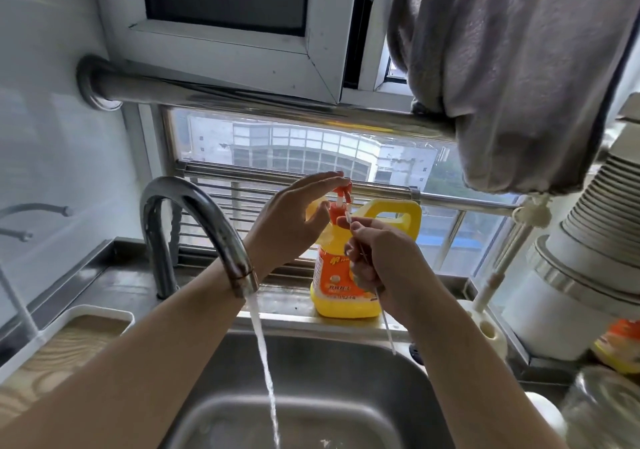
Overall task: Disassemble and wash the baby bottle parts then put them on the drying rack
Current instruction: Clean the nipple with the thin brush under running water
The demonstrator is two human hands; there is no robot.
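Pressing pump of soap bottle with straight fingers of left hand, pinching thin brush in right hand, running water into sink.

The curved chrome tap crossed my left forearm, and its water stream fell down the middle of the stainless steel sink, leaving open basin either side. The yellow detergent jug with orange pump blocked the back ledge, my left grip on its pump, my right grip holding a thin white brush just before it. A grey hanging cloth and a white ribbed appliance crowded the right.
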